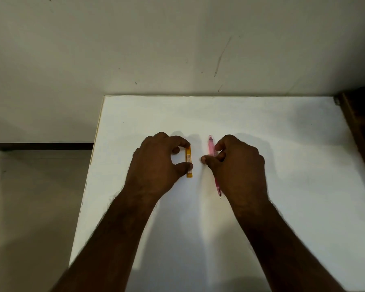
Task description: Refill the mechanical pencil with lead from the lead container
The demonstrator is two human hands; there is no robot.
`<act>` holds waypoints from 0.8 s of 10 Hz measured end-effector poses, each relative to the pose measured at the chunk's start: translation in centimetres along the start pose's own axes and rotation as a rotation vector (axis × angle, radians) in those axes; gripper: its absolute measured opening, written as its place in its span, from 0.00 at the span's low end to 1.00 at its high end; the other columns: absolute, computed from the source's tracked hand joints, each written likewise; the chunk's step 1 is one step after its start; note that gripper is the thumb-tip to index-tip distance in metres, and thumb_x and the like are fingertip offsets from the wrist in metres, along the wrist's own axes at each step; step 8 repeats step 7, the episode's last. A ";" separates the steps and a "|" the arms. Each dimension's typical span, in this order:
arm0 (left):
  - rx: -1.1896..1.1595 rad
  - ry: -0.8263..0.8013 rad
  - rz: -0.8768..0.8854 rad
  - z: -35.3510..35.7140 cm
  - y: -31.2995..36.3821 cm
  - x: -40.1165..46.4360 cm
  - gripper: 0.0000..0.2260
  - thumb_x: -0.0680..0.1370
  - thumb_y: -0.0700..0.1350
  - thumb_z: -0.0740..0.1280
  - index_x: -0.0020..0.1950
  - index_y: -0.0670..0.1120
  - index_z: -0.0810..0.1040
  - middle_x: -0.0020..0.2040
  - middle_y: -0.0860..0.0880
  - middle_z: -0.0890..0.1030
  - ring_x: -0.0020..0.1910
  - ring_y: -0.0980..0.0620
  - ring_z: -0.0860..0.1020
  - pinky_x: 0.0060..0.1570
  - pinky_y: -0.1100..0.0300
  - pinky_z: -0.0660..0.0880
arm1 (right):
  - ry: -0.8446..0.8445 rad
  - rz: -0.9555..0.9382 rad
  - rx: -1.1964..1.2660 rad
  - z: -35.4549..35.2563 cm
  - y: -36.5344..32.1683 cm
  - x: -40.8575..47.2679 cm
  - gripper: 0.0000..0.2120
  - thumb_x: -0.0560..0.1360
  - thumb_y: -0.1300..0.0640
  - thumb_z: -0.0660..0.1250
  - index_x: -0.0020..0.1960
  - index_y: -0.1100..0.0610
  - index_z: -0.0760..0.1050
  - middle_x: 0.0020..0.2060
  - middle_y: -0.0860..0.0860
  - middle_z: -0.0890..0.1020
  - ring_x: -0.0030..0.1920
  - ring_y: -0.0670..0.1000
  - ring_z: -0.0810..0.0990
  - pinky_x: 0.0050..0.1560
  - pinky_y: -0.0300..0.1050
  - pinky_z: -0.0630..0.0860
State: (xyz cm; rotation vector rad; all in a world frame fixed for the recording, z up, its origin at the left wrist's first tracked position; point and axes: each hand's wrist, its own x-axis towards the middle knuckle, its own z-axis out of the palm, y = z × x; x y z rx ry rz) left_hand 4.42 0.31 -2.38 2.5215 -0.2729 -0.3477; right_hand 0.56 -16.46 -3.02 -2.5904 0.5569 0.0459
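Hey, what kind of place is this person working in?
Probably a plain room at home or in an office. A white table stands against a scuffed pale wall, with a dark wooden frame on the right. Only a pink pencil and a yellow lead case are on it.

One head-worn camera looks forward and steeply down from above the white table (261, 144), close over it. The tabletop fills the lower centre and right of the frame, the wall (135, 39) the upper half, and floor (30, 197) the lower left.
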 end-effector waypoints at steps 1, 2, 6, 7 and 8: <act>0.010 0.000 0.001 0.1 0.1 0.0 0.21 0.70 0.56 0.77 0.62 0.57 0.79 0.50 0.56 0.76 0.54 0.51 0.76 0.59 0.50 0.75 | 0.001 -0.012 -0.011 0.1 0.1 0.0 0.17 0.72 0.42 0.77 0.50 0.51 0.76 0.42 0.48 0.84 0.40 0.50 0.80 0.42 0.42 0.68; 0.000 0.009 0.002 0.1 0.0 0.0 0.21 0.70 0.56 0.77 0.62 0.56 0.80 0.50 0.55 0.77 0.55 0.50 0.76 0.59 0.50 0.75 | 0.001 -0.022 -0.012 0.3 0.3 0.1 0.18 0.71 0.41 0.77 0.50 0.51 0.76 0.42 0.48 0.84 0.42 0.51 0.82 0.42 0.43 0.70; -0.093 0.194 0.095 -0.8 -0.3 0.0 0.22 0.72 0.61 0.73 0.64 0.55 0.79 0.60 0.54 0.79 0.59 0.51 0.77 0.61 0.54 0.73 | 0.124 -0.065 -0.010 0.1 0.5 0.2 0.26 0.74 0.29 0.65 0.58 0.50 0.76 0.47 0.48 0.85 0.46 0.52 0.83 0.43 0.45 0.73; -0.045 0.308 0.087 -2.3 0.8 -0.9 0.24 0.74 0.62 0.71 0.66 0.54 0.77 0.64 0.53 0.78 0.66 0.49 0.73 0.64 0.50 0.72 | 0.218 -0.142 0.094 -2.0 -0.9 -0.4 0.26 0.77 0.35 0.65 0.65 0.52 0.76 0.58 0.51 0.84 0.58 0.55 0.82 0.54 0.48 0.75; -0.045 0.308 0.087 -2.3 0.8 -0.9 0.24 0.74 0.62 0.71 0.66 0.54 0.77 0.64 0.53 0.78 0.66 0.49 0.73 0.64 0.50 0.72 | 0.218 -0.142 0.094 -2.0 -0.9 -0.4 0.26 0.77 0.35 0.65 0.65 0.52 0.76 0.58 0.51 0.84 0.58 0.55 0.82 0.54 0.48 0.75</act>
